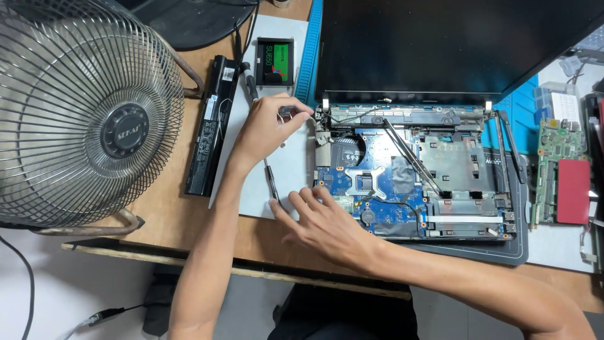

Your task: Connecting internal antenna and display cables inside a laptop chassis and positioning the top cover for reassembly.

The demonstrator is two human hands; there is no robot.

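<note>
An opened laptop (pixel 462 217) lies on the desk with its blue motherboard (pixel 377 189) bare and its dark screen tilted back. My left hand (pixel 267 129) is at the laptop's left edge, fingers pinched on a thin wire or small part near the hinge (pixel 319 113). My right hand (pixel 321 223) rests spread on the front left corner of the laptop's base, fingers apart, holding nothing that I can see. A screwdriver (pixel 272 182) lies on the white sheet (pixel 289 173) between my hands. Tweezers (pixel 412 157) lie across the motherboard.
A large metal fan (pixel 82 113) stands at the left. A black laptop battery (pixel 211 126) and a drive with a green label (pixel 275 61) lie behind my left hand. A green circuit board (pixel 553 170) with a red part sits at the right. A blue mat (pixel 519 110) is under the laptop.
</note>
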